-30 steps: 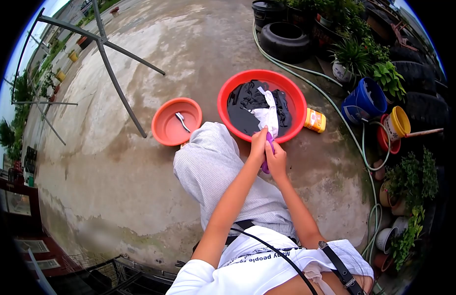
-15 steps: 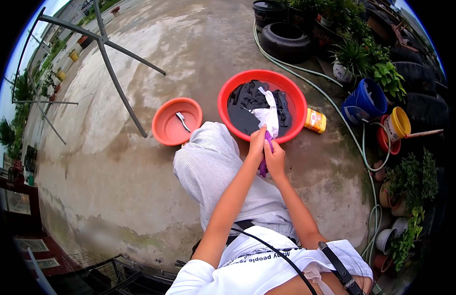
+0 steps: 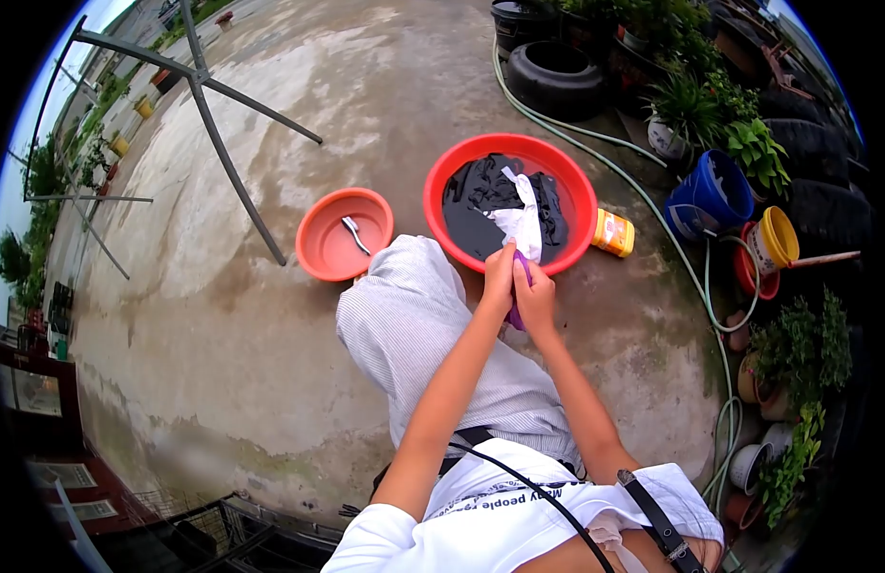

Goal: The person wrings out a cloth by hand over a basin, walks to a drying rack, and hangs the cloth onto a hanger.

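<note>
At the near rim of a red basin [image 3: 580,172], my left hand [image 3: 501,275] and my right hand [image 3: 536,296] are side by side, both closed on a white and purple cloth [image 3: 524,229]. Its white part spreads into the basin over dark cloth [image 3: 492,183] lying in dark water. Purple fabric shows between my hands and hangs a little below them. What kind of garment it is I cannot make out. Just right of the basin a yellow-orange tub [image 3: 613,233] is on the concrete.
A smaller orange basin [image 3: 313,250] holding a brush [image 3: 355,235] stands left of my knee. A green hose [image 3: 643,196] runs along the right, beside a blue bucket [image 3: 707,196], a yellow bucket [image 3: 773,239], potted plants and tires. A metal frame [image 3: 230,153] stands at upper left.
My hands have shifted slightly on the cloth, and the purple fabric is bunched more closely between them. The basins and everything around them stay in place.
</note>
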`<act>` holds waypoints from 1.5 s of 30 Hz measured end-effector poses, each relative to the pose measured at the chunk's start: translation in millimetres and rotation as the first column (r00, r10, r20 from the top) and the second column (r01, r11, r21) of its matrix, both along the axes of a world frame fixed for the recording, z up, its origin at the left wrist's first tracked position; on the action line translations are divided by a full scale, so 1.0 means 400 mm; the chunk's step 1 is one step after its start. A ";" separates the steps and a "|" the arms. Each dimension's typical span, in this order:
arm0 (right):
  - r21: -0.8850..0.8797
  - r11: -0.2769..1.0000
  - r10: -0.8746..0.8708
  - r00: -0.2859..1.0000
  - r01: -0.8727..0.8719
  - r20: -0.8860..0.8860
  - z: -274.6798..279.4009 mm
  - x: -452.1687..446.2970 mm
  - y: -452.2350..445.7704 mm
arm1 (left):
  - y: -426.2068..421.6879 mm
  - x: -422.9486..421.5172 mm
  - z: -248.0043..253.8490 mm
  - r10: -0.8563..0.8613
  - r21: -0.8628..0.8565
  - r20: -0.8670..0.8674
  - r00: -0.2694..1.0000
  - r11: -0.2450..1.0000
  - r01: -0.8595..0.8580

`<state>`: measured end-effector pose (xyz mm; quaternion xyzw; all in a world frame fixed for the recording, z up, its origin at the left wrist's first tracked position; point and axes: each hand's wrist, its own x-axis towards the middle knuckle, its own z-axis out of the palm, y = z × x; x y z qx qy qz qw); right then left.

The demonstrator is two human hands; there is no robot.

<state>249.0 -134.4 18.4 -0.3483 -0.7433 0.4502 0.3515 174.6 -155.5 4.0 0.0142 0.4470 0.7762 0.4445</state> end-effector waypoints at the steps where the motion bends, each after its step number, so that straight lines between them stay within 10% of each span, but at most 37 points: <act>1: 0.027 0.999 0.018 1.000 -0.018 0.026 -0.007 0.001 -0.005 | -0.004 -0.006 -0.015 -0.015 0.037 0.026 1.000 0.999 0.014; 45: -0.074 0.997 0.000 0.999 0.004 0.050 -0.012 -0.037 0.095 | 0.005 -0.009 0.025 -0.087 0.037 0.054 0.995 0.996 0.085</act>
